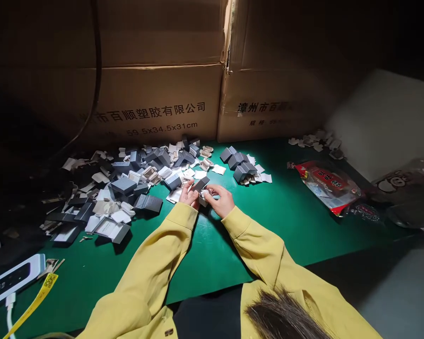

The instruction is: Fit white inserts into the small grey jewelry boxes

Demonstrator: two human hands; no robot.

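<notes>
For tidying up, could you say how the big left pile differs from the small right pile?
The left pile is broad and scattered, mixing grey boxes with many white scraps; the right pile is small and compact, mostly grey boxes with few white pieces. Both lie on the green mat.

A: What lies on the green table mat [289, 212]?

B: A loose heap of grey and white card pieces [120, 188] on its left half. Further right, apart from it, there's a small cluster of folded grey card boxes [240, 165].

A: And behind them?

B: A big brown cardboard carton with black lettering [155, 94], and a second brown carton [268, 94] touching its right side.

A: Toward the edges?

B: A red printed plastic packet [327, 186] on the right. At the near left corner is a white device with a dark screen [10, 280], with a yellow paper strip [38, 296] beside it.
</notes>
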